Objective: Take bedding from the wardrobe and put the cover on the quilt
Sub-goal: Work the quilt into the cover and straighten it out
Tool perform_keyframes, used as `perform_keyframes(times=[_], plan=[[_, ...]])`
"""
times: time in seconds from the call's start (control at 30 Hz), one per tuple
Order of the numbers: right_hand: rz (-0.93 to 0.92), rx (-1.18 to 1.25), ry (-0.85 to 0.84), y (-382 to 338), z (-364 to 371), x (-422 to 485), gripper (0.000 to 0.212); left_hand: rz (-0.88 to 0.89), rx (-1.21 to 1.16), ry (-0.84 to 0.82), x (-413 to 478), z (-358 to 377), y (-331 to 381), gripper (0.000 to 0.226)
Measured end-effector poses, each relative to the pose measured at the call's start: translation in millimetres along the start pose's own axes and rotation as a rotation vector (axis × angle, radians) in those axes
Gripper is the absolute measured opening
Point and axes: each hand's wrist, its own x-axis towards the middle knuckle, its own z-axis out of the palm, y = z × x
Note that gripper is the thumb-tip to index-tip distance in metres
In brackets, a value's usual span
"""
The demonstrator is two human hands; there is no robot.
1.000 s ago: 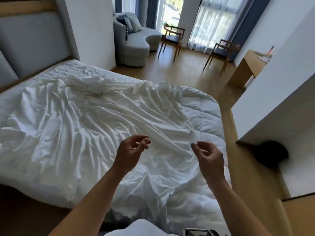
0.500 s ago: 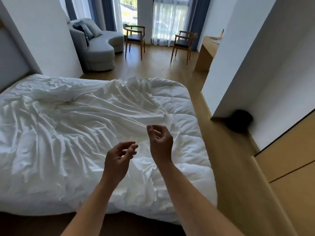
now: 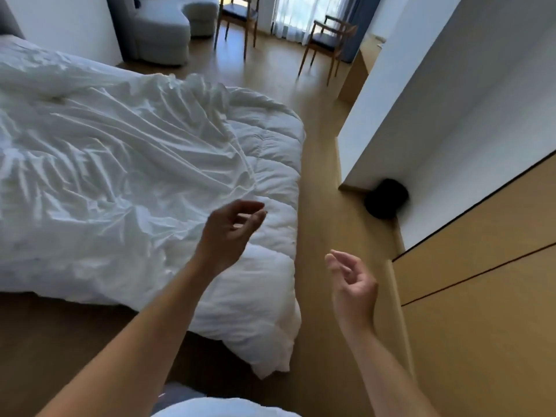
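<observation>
My left hand [image 3: 228, 233] hangs loose and empty over the quilt [image 3: 270, 152] at centre. My right hand [image 3: 353, 284], lower right, looks loose and empty too, though blurred.

- Bright daylight comes from the window [image 3: 287, 13], top centre.
- Creases in the cover [image 3: 120, 164] hold soft shadows.
- Whole frame slightly soft; straight lines bow at the right edge.

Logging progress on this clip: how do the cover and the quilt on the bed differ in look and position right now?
The cover is thin and finely creased; the quilt is thick and puffy. The cover lies spread on top; the quilt shows only along the right edge and at the near corner, where it hangs down. Both are white.
</observation>
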Motion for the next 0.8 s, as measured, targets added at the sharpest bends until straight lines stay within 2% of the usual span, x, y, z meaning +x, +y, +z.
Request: perform_keyframes(times=[0.13, 0.3, 0.53, 0.67, 0.8], plan=[[-0.023, 0.016, -0.024, 4, -45, 51, 0.015, -0.053, 0.028, 0.002, -10, 66, -8, 0.024], [-0.074, 0.071, -0.054, 12, -63, 125, 0.021, -0.086, 0.114, 0.024, 27, 114, -15, 0.026], [-0.067, 0.05, -0.142, 45, -79, 278, 0.036, -0.165, 0.174, 0.095, 133, 184, -55, 0.018], [-0.077, 0.046, -0.183, 41, -77, 393, 0.031, -0.232, 0.137, 0.205, 207, 236, -81, 0.016], [-0.091, 0.062, -0.237, 42, -66, 484, 0.029, -0.24, 0.137, 0.227, 287, 290, -88, 0.017]])
